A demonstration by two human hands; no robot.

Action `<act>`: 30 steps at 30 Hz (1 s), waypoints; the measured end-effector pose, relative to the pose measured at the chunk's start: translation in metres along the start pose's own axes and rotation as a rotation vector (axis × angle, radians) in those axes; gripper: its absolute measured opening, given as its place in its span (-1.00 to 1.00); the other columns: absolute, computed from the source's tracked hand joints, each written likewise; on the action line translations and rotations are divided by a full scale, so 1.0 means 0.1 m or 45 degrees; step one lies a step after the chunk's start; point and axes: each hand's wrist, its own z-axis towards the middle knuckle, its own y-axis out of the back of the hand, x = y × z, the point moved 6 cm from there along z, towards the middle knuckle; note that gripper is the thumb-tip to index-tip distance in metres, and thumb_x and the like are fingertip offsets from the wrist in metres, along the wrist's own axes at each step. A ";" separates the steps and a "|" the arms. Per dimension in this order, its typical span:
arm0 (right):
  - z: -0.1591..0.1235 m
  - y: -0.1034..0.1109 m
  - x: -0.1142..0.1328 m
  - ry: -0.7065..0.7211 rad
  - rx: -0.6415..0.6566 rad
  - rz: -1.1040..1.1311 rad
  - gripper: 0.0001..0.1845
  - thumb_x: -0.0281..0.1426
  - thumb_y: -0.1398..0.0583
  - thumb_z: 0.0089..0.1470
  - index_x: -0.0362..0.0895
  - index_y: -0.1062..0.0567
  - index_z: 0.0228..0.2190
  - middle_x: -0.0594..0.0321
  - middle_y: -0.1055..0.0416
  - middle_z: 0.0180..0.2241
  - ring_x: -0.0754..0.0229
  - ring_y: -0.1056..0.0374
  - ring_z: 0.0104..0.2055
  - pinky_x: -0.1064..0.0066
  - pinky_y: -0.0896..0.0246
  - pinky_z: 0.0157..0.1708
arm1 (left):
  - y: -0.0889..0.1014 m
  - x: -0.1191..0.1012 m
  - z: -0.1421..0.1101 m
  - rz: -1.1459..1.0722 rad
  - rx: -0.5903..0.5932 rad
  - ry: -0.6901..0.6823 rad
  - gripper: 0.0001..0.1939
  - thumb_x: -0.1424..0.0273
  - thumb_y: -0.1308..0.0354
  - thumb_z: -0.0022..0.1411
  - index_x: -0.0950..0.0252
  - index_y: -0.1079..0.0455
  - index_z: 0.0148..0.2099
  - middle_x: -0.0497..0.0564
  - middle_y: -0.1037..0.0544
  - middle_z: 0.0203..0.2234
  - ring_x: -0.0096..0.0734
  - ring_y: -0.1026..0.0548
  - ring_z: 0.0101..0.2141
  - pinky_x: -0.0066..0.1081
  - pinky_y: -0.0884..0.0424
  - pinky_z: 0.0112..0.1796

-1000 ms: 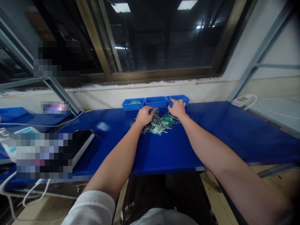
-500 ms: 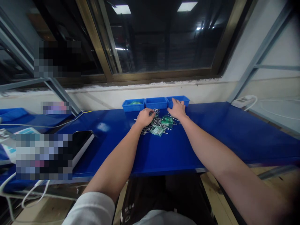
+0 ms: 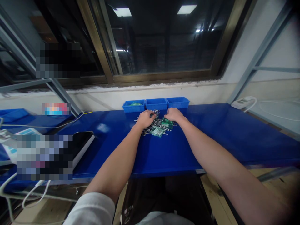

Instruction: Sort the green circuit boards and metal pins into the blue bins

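Observation:
A pile of thin silvery metal pieces (image 3: 147,130), like screws or nails, lies on the blue table (image 3: 161,156). Among them are clear green-tinted packets, one pale packet (image 3: 157,131) in front and a darker green packet (image 3: 167,123) at the right. My left hand (image 3: 145,119) rests on the left side of the pile, fingers curled in; what they hold is hidden. At the pile's right back edge, my right hand (image 3: 174,115) has its fingers bent down beside the darker packet. Its fingertips are partly hidden, and I cannot make out anything in them.
Behind the pile stand three blue bins in a row: a left bin (image 3: 126,108) with something green in it, a middle bin (image 3: 156,104) and a right bin (image 3: 179,102). A dark-screened device (image 3: 82,140) lies to the left. A white power strip (image 3: 242,102) is at the right.
My right hand has drawn back from the right bin's front to the pile, its spread fingers now bent together. My left hand stays on the pile, fingers still curled.

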 end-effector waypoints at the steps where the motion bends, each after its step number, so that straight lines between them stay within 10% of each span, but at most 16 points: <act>1: -0.01 -0.01 0.02 0.022 -0.023 0.001 -0.62 -0.18 -0.23 -0.15 -0.18 -0.54 -0.32 -0.10 -0.46 -0.25 -0.05 -0.41 -0.20 0.30 -0.26 -0.32 | 0.00 0.00 0.00 0.000 0.006 -0.002 -0.68 0.21 0.02 0.22 0.27 -0.47 -0.18 0.09 -0.53 -0.23 -0.25 -0.46 -0.18 -0.33 -0.34 -0.12; 14: -0.07 -0.03 0.16 0.087 -0.029 0.007 -0.77 -0.28 -0.17 0.00 -0.16 -0.52 -0.34 -0.12 -0.46 -0.24 -0.10 -0.39 -0.18 0.24 -0.20 -0.28 | 0.01 -0.04 0.00 -0.033 0.002 -0.031 -0.69 0.24 0.01 0.22 0.28 -0.47 -0.18 0.09 -0.53 -0.22 -0.26 -0.46 -0.17 -0.33 -0.34 -0.11; 23: -0.16 0.06 0.48 0.595 -0.113 0.318 -0.78 -0.36 -0.04 0.14 -0.16 -0.46 -0.33 0.15 -0.48 -0.33 0.19 -0.34 -0.27 0.45 -0.11 -0.27 | 0.06 -0.12 0.00 -0.153 -0.055 -0.118 -0.71 0.34 -0.04 0.20 0.29 -0.41 -0.06 0.07 -0.53 -0.16 -0.30 -0.46 -0.15 -0.35 -0.35 -0.09; 30: -0.12 0.03 0.47 0.588 -0.041 0.538 -0.79 -0.34 -0.09 0.08 -0.19 -0.48 -0.42 0.25 -0.43 -0.50 0.28 -0.28 -0.44 0.48 -0.09 -0.39 | 0.09 -0.14 -0.01 -0.251 -0.057 -0.124 -0.77 0.35 -0.01 0.22 0.28 -0.43 -0.14 0.04 -0.56 -0.25 -0.33 -0.49 -0.23 -0.39 -0.36 -0.17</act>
